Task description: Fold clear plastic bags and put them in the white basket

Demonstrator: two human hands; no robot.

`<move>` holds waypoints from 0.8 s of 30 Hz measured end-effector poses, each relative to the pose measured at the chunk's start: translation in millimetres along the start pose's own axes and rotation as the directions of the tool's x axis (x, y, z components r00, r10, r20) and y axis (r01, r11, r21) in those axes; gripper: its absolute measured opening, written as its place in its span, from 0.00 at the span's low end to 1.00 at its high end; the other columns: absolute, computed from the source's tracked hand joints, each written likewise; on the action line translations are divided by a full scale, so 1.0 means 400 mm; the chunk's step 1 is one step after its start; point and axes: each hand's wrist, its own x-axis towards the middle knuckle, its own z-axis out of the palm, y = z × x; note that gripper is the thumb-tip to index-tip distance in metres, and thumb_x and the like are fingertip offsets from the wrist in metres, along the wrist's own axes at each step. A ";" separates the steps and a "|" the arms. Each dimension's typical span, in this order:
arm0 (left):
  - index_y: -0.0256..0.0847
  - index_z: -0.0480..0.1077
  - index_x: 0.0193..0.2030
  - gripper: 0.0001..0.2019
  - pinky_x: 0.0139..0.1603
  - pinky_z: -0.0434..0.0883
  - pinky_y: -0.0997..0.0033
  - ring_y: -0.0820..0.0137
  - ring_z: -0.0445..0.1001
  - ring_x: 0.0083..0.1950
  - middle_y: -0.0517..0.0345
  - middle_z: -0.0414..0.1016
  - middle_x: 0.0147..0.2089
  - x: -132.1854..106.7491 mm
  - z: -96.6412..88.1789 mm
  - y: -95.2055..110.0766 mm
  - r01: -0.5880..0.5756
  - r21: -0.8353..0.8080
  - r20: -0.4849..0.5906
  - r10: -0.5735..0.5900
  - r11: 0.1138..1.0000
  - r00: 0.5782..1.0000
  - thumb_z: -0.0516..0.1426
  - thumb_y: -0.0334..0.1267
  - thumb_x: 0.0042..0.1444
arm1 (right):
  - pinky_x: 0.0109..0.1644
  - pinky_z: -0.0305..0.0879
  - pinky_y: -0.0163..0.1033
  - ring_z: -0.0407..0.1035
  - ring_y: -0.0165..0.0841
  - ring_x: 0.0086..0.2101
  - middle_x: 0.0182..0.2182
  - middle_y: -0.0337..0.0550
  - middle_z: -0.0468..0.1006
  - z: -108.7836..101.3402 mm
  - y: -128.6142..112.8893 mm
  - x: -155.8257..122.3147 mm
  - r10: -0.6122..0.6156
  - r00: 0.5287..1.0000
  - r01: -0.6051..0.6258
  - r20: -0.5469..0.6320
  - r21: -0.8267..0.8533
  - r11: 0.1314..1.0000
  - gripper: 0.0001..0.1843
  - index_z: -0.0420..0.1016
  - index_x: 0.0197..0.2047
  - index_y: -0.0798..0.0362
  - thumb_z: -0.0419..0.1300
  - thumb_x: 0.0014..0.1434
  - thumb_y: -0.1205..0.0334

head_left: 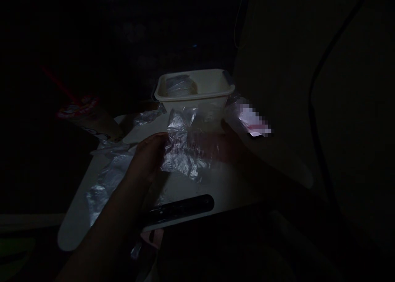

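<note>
The light is very dim. My left hand (151,150) is closed on the left side of a crumpled clear plastic bag (182,160), held over a white tabletop (191,189). On the bag's other side is my right hand (230,144), dark and smeared by motion. Its fingers reach toward the bag and partly behind or inside the film, so I cannot tell whether they grip it. Just beyond both hands stands a cream plastic tub (197,96). At its left end sits a clear plastic-wrapped bundle (179,85).
A lidded drink cup (92,117) with a red straw leans at the left. More clear plastic (112,175) lies beside my left forearm. A bright, pixelated item (253,119) is right of the tub. The tabletop has a dark slot (185,206) near its front edge. A cable (311,105) hangs at right.
</note>
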 end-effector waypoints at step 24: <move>0.35 0.70 0.24 0.03 0.30 0.66 0.80 0.76 0.70 0.25 0.60 0.72 0.22 0.049 -0.032 -0.119 0.099 -0.064 0.239 -0.081 0.993 0.968 0.58 0.30 0.38 | 0.34 0.67 0.40 0.70 0.31 0.28 0.27 0.44 0.75 -0.016 0.017 0.014 0.091 0.954 -0.145 -0.284 -0.174 0.974 0.09 0.68 0.34 0.58 0.52 0.47 0.72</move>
